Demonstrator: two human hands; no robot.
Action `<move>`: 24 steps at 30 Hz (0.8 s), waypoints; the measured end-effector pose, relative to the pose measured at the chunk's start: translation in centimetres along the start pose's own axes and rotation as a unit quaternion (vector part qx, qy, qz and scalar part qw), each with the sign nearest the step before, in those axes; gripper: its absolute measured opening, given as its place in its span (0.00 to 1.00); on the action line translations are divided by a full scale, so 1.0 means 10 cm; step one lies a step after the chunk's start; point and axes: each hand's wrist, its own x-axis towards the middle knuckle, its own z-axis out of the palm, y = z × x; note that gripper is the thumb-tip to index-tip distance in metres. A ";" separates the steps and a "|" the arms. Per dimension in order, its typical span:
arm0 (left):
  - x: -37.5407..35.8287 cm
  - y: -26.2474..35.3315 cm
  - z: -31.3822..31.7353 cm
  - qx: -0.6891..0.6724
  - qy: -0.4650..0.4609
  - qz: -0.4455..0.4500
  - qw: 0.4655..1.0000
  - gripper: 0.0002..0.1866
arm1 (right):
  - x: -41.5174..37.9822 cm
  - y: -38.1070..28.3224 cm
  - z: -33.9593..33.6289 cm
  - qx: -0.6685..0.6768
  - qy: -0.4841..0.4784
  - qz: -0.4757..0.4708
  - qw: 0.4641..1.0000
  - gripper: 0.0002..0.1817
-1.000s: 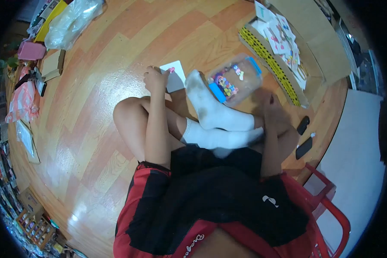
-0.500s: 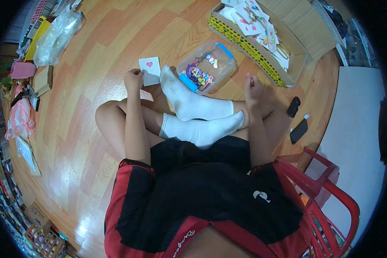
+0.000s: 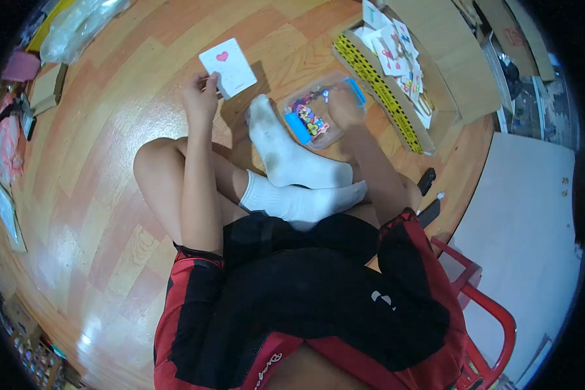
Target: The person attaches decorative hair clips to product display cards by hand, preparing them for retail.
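Note:
I sit cross-legged on a wooden floor in white socks. My left hand (image 3: 199,94) pinches the lower edge of a white card (image 3: 227,67) with a pink heart, held just above the floor ahead of my left knee. My right hand (image 3: 344,107) reaches into a clear plastic tub (image 3: 318,117) with blue clips, full of small colourful pieces, just beyond my feet. The fingers are down among the pieces; whether they hold one is hidden.
A cardboard box (image 3: 435,78) with a yellow-black edge holds several decorated cards at the far right. Two dark phones (image 3: 426,182) lie by my right knee. A red plastic stool (image 3: 487,305) stands at my right. Bags and boxes (image 3: 78,26) line the far left.
My left hand has lifted the heart card up off the floor. My right hand has moved from above my right ankle forward into the plastic tub.

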 end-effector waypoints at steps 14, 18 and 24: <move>-0.05 0.22 -0.02 -0.102 -0.039 -0.007 0.994 0.10 | -0.05 0.35 0.31 0.020 -0.015 -0.035 0.999 0.12; -0.08 0.23 0.00 -0.087 -0.054 -0.018 0.995 0.09 | -0.06 0.28 0.14 0.080 -0.009 -0.008 0.997 0.17; -0.11 0.17 0.04 -0.094 -0.089 -0.008 0.991 0.09 | -0.33 -0.05 -0.38 0.536 -0.044 0.097 0.838 0.11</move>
